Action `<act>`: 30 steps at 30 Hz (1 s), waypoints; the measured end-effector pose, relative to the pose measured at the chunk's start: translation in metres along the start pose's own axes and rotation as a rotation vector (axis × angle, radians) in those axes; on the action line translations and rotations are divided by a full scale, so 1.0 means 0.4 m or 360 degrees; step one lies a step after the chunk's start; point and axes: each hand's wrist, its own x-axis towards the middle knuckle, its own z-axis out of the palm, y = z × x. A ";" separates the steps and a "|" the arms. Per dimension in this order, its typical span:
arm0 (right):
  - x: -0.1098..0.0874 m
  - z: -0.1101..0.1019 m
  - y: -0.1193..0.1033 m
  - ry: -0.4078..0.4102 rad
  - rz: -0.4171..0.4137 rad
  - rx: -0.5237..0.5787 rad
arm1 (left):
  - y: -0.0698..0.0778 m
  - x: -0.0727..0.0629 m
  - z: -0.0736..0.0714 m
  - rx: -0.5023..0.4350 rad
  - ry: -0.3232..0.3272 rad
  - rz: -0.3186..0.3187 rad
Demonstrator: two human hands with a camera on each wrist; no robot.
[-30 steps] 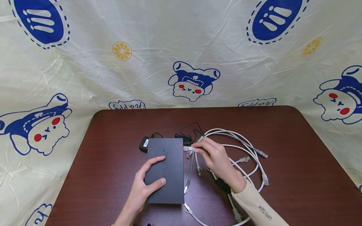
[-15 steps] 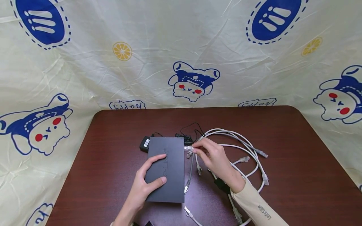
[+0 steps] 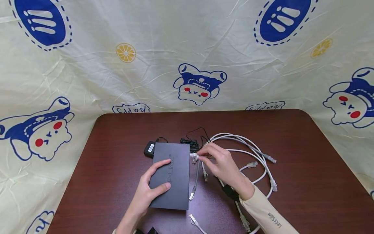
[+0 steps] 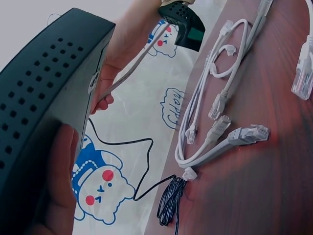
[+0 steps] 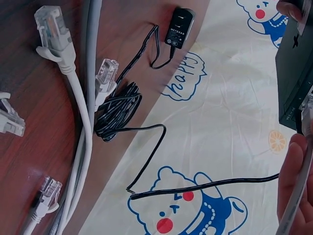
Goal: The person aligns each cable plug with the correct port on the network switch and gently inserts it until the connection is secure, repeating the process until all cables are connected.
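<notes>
My left hand (image 3: 146, 185) grips a dark grey TP-Link network switch (image 3: 179, 178) by its left side, thumb and index finger lying over its top face. The left wrist view shows the switch's vented side (image 4: 44, 83) close up, raised above the table. At its right side, near the far corner, my right hand (image 3: 225, 167) pinches the clear plug of an Ethernet cable (image 3: 193, 155). In the right wrist view that plug (image 5: 308, 115) is right at the port edge of the switch (image 5: 295, 73), its grey cable running down past the fingers. How deep the plug sits I cannot tell.
Several white and grey Ethernet cables (image 3: 254, 148) lie looped on the brown table (image 3: 117, 156), right of the switch. Behind it are a black power adapter (image 3: 149, 149) and its bundled cord (image 5: 117, 112). A loose plug (image 3: 193, 218) lies near the front.
The switch and the pinched plug have shifted only slightly, and the switch's near edge has drawn back from the loose plug in front. Both hands keep their holds.
</notes>
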 end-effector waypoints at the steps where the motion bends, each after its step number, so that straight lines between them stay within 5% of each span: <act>1: -0.001 0.001 0.001 0.0004 -0.0004 0.0003 | -0.001 0.001 -0.001 0.0006 -0.0015 0.0008; 17: -0.005 0.015 0.008 0.0101 0.0026 0.0076 | -0.006 0.003 -0.008 0.0113 -0.0163 0.0093; 30: -0.002 0.027 0.005 0.0205 -0.0023 0.0037 | -0.002 0.002 -0.004 0.0136 -0.0164 0.0030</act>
